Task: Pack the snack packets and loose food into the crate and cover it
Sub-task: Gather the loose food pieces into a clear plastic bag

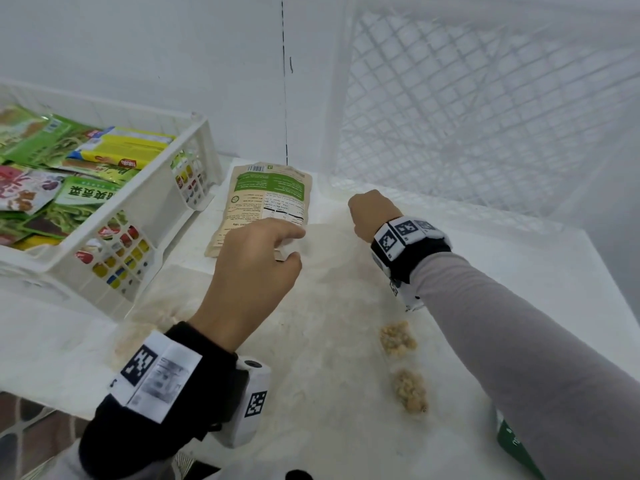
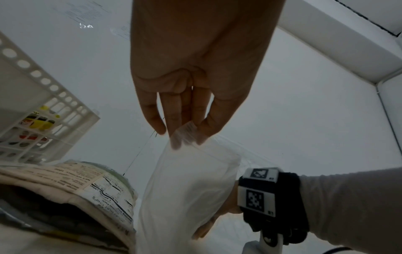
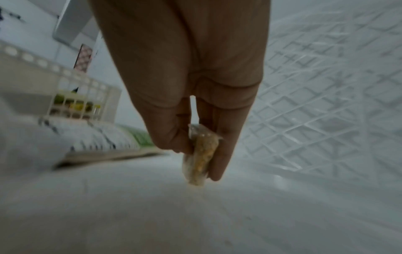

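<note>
Two small nut packets (image 1: 403, 368) wait on the worktop (image 1: 311, 358) by her sleeve. Left hand (image 1: 252, 275) pinches a clear bag's (image 2: 187, 180) top edge; right hand (image 3: 185, 96) pinches another nut packet (image 3: 201, 154) — best drop it inside before the crate (image 1: 145, 216).

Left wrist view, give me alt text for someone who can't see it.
The left hand pinches the top edge of a clear plastic bag, with the right hand at the bag's lower side. A beige snack pouch lies beside it, below a white crate.
</note>
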Demonstrator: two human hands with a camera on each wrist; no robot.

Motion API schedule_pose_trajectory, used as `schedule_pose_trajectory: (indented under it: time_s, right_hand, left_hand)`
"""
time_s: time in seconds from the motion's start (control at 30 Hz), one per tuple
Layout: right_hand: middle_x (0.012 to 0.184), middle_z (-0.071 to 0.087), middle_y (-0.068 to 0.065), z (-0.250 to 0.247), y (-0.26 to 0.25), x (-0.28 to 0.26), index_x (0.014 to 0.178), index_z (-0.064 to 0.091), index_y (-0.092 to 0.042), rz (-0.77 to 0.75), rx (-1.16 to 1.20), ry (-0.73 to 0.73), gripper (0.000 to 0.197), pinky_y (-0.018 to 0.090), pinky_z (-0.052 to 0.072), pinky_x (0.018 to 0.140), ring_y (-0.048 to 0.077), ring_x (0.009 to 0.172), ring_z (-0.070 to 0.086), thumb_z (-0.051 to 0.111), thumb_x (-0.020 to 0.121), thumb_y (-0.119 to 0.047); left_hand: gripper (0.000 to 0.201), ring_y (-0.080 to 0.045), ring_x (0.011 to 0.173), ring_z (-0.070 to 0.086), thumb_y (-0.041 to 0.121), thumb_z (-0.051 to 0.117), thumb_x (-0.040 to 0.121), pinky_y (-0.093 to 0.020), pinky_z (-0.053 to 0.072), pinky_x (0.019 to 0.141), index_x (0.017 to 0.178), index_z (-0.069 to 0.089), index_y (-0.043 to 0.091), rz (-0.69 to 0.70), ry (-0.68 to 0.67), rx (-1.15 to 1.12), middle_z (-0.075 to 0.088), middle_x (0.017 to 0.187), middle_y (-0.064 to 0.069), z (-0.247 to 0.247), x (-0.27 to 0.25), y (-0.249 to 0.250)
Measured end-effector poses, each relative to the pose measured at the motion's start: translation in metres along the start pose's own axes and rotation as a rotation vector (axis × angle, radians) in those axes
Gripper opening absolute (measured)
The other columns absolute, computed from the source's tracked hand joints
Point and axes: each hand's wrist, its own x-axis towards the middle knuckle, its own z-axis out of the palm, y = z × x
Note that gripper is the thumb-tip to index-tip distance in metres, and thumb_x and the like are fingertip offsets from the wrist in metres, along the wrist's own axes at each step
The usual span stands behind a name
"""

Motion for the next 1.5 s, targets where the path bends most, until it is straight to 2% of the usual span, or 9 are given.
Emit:
schedule_pose_trajectory:
  time_s: [0.27, 0.4, 0.57, 0.77, 0.9, 1.03, 1.13, 1.27, 1.5]
  right_hand:
    - [0.083, 0.070, -0.008, -0.059, -0.022, -0.109, 0.087, 0.062, -0.018, -0.189, 1.166, 0.703, 0.015, 0.014, 0.048, 0.071, 0.004, 0.081, 0.067, 0.067, 0.079, -0.007]
    - [0.081, 0.070, 0.000, -0.049, -0.045, -0.155, 0.085, 0.070, -0.011, -0.336, 1.032, 0.590, 0.015, 0.035, 0.057, 0.075, 0.014, 0.080, 0.067, 0.070, 0.076, 0.002]
    - [0.072, 0.070, 0.006, -0.033, -0.045, -0.165, 0.077, 0.071, -0.003, -0.305, 0.557, 0.641, 0.012, 0.041, 0.051, 0.064, 0.026, 0.072, 0.064, 0.062, 0.077, 0.006]
    - [0.087, 0.064, 0.000, -0.031, -0.046, -0.173, 0.087, 0.063, -0.016, -0.253, 0.068, 0.368, 0.025, 0.030, 0.042, 0.067, 0.020, 0.089, 0.052, 0.046, 0.082, 0.001]
    - [0.107, 0.068, 0.000, -0.035, -0.033, -0.186, 0.110, 0.066, -0.018, -0.293, 0.316, 0.281, 0.034, 0.029, 0.048, 0.082, 0.019, 0.101, 0.061, 0.052, 0.085, 0.000]
    - [0.115, 0.067, -0.006, -0.041, -0.002, -0.216, 0.115, 0.066, -0.018, -0.231, 0.761, 0.540, 0.032, 0.025, 0.050, 0.090, 0.007, 0.103, 0.063, 0.061, 0.086, -0.006]
    - [0.115, 0.058, -0.023, -0.029, 0.018, -0.239, 0.120, 0.060, -0.033, -0.037, 0.665, 0.302, 0.033, 0.023, 0.041, 0.100, 0.002, 0.112, 0.054, 0.058, 0.091, -0.016]
    - [0.137, 0.045, -0.002, 0.012, 0.010, -0.252, 0.136, 0.043, -0.034, 0.011, 0.287, -0.222, 0.048, 0.026, 0.031, 0.105, 0.019, 0.127, 0.043, 0.055, 0.091, -0.023]
    - [0.117, 0.038, 0.006, 0.048, -0.005, -0.249, 0.120, 0.046, -0.025, 0.054, 0.221, -0.205, 0.040, 0.029, 0.037, 0.078, 0.022, 0.097, 0.039, 0.059, 0.083, -0.017]
  left_hand:
    - [0.038, -0.020, 0.108, 0.060, -0.006, 0.061, 0.077, -0.031, 0.046, 0.098, 0.110, 0.069, 0.011, -0.023, 0.005, 0.015, 0.067, 0.113, -0.004, 0.001, -0.003, -0.003]
    - [0.037, -0.019, 0.103, 0.063, -0.007, 0.060, 0.075, -0.030, 0.048, 0.094, 0.107, 0.070, 0.009, 0.026, 0.000, 0.030, 0.069, 0.109, -0.003, 0.003, -0.005, 0.003]
    - [0.047, -0.006, 0.102, 0.061, -0.011, 0.058, 0.073, 0.001, 0.039, 0.087, 0.113, 0.068, 0.011, 0.047, -0.047, -0.081, 0.063, 0.109, 0.008, 0.005, -0.014, 0.017]
    - [0.035, -0.015, 0.089, 0.067, -0.002, 0.055, 0.070, -0.030, 0.054, 0.083, 0.097, 0.073, 0.010, 0.131, -0.132, -0.169, 0.073, 0.097, -0.002, 0.016, -0.028, 0.034]
    - [0.036, -0.010, 0.090, 0.066, 0.003, 0.054, 0.069, -0.026, 0.052, 0.085, 0.099, 0.073, 0.009, 0.138, -0.154, -0.159, 0.072, 0.100, -0.003, 0.021, -0.031, 0.038]
    - [0.043, 0.007, 0.097, 0.062, -0.007, 0.057, 0.077, -0.003, 0.044, 0.083, 0.115, 0.066, 0.012, -0.003, -0.172, -0.234, 0.067, 0.108, 0.005, 0.021, -0.029, 0.032]
    - [0.040, 0.016, 0.096, 0.058, -0.007, 0.059, 0.080, 0.003, 0.041, 0.074, 0.115, 0.066, 0.012, -0.068, -0.221, -0.359, 0.068, 0.105, 0.007, 0.022, -0.031, 0.030]
    - [0.039, 0.017, 0.095, 0.057, -0.006, 0.059, 0.081, 0.005, 0.039, 0.072, 0.115, 0.066, 0.011, -0.052, -0.246, -0.368, 0.065, 0.105, 0.010, 0.027, -0.033, 0.033]
    - [0.040, 0.010, 0.098, 0.060, -0.004, 0.061, 0.081, -0.002, 0.043, 0.085, 0.116, 0.066, 0.014, -0.051, -0.298, -0.332, 0.065, 0.109, 0.010, 0.028, -0.033, 0.037]
